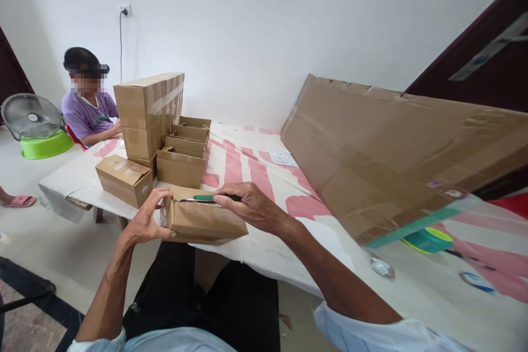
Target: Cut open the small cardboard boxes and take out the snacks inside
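A closed cardboard box [206,225] lies at the table's front edge, just above my lap. My left hand [148,217] grips its left end, thumb on the near side and fingers on the top edge. In my right hand [249,206] is a green-handled knife [204,198], held flat along the box's top with its thin metal blade pointing left. The blade lies at the top seam; whether it has gone into the cardboard I cannot tell. Beyond my left hand sits another taped box [124,179].
Taped boxes [142,102] are stacked at the left, beside several open-topped boxes [181,168]. A large cardboard sheet [396,148] leans at the right, near tape rolls [381,267]. A person in purple [88,115] sits at the far left by a fan [33,115].
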{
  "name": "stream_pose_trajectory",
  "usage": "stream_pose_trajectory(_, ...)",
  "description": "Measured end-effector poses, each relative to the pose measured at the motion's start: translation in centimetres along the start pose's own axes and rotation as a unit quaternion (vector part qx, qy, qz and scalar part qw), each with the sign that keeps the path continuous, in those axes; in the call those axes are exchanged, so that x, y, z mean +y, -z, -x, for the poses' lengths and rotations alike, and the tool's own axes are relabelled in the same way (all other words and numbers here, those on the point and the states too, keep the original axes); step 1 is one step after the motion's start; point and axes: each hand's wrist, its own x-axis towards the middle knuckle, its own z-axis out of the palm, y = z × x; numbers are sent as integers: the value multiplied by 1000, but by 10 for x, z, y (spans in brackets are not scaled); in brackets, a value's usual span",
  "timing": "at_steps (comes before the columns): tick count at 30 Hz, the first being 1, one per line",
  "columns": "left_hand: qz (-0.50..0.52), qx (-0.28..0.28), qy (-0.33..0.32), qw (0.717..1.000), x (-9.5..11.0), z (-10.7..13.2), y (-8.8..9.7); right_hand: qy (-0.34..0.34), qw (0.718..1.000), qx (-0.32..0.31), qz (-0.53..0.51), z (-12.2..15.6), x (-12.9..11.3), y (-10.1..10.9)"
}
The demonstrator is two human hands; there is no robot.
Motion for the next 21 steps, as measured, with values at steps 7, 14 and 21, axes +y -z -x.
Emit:
stream_pose_trajectory(7,10,3,-28,1000,-6,0,-3,14,999,-29,16,-10,-11,6)
stream_pose_trajectory(14,15,-2,-39,999,-6,-2,-4,20,996,-54,64,-18,-16,11)
stream_pose_trajectory(21,16,-5,-40,999,-5,-3,-4,57,982,-111,143,-34,-17,19)
